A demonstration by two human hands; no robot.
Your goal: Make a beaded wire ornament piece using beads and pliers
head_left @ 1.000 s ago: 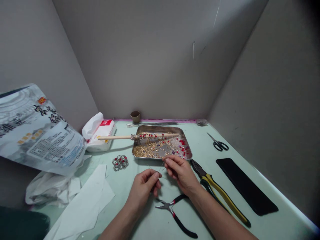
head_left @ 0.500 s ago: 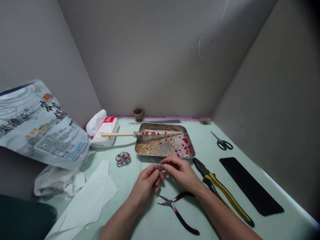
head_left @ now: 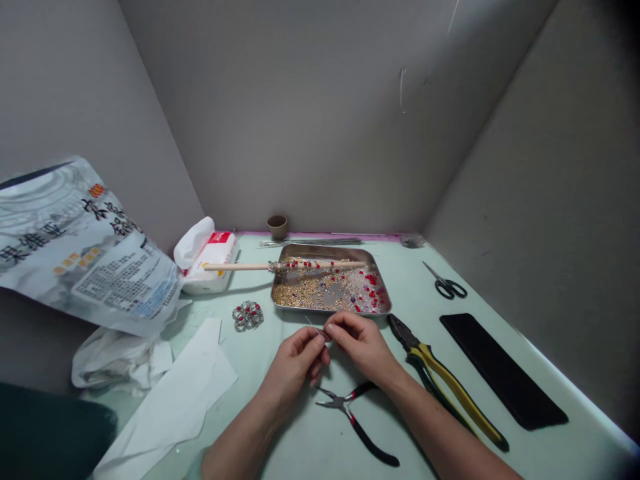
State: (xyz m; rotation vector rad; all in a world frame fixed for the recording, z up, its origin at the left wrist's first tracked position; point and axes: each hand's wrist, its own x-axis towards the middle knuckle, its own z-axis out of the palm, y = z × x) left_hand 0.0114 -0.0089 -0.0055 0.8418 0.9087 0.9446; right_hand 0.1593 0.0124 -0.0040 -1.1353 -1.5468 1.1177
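In front of the bead tray [head_left: 330,311], my left hand [head_left: 294,360] is closed in a pinch on a thin wire [head_left: 312,325], whose free end sticks up to the left. My right hand [head_left: 361,345] meets it, thumb and forefinger pinched at the same small piece. Fingertips hide most of what lies between them. Below the hands lie long-nose pliers [head_left: 342,403] with black and red handles, jaws apart. A wire ornament with red beads [head_left: 247,316] rests to the left.
A wooden stick [head_left: 235,267] wound with beaded wire lies across the tray. Right of my hands are large yellow-green pliers [head_left: 445,380], a black case [head_left: 503,370] and scissors [head_left: 447,283]. Left stand a tissue pack [head_left: 213,267], white paper [head_left: 170,407] and a printed bag [head_left: 90,247].
The wire's free end now points more steeply upward between my fingers. Both hands stay together in nearly the same place; the view has shifted slightly.
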